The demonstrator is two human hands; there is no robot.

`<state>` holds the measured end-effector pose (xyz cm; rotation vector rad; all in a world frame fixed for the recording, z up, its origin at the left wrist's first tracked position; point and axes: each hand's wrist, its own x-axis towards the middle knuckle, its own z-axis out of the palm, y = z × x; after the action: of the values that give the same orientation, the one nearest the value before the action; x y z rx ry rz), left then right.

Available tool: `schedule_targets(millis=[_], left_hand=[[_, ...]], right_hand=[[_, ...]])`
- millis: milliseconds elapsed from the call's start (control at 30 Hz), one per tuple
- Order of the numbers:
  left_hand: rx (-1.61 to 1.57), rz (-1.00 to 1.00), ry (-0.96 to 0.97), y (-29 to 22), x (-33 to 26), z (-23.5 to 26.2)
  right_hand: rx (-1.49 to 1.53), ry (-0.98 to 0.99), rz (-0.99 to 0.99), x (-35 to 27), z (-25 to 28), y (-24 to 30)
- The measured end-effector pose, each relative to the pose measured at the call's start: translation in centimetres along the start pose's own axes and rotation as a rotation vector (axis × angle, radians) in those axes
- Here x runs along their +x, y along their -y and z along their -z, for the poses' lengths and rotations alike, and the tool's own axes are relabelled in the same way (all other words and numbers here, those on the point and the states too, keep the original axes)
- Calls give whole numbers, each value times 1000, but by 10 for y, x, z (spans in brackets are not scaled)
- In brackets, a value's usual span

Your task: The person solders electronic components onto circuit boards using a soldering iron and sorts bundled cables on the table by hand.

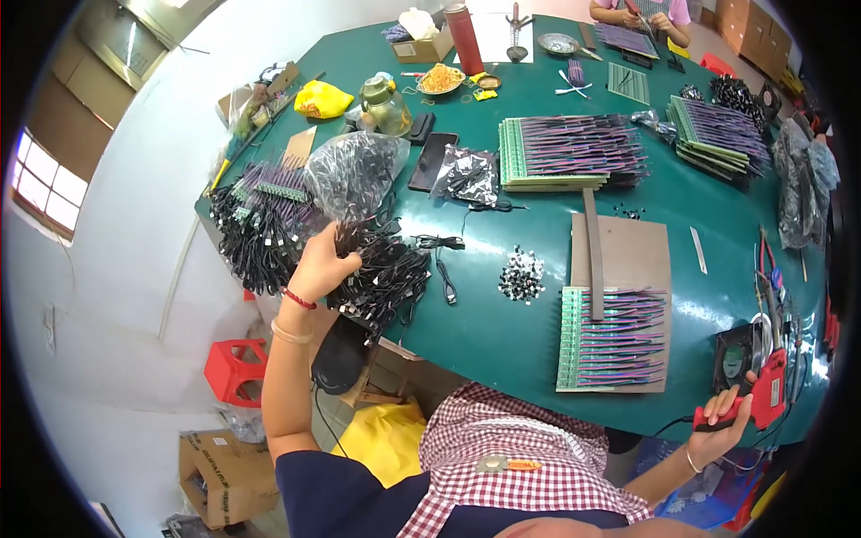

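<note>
Apparently the right hand (pixel 722 438) grips one red soldering gun (pixel 769 393).

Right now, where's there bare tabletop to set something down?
Bare green tabletop lies below the small-parts pile, left of the cardboard; another patch lies right of it, below the white strip. It's crowded left, around the black cable heap.

left hand (pixel 320 267): fingertips lost among black cables (pixel 381 280), exact grip unclear | red soldering gun (pixel 769 393): handle partly covered by right hand (pixel 723 420) | co-worker (pixel 661 20): head cut off by upper edge | small black-and-white pieces (pixel 521 276): too tiny to identify, perhaps connector parts | crinkled clear bag (pixel 356 170): inside obscured by creases and glare
</note>
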<state>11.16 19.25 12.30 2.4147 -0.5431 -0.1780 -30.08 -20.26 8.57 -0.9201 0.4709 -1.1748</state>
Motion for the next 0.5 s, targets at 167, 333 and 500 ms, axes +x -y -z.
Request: schedule_targets(millis=[167,333,500], left_hand=[[123,-217,-135,-51,-25,-18],[366,-448,87,-77,-57,-97],[531,-672,270,-72,-79,-164]], right_hand=[[23,102,3,-8,9,7],[3,130,1,-11,1,9],[5,163,8,-22,-3,14]])
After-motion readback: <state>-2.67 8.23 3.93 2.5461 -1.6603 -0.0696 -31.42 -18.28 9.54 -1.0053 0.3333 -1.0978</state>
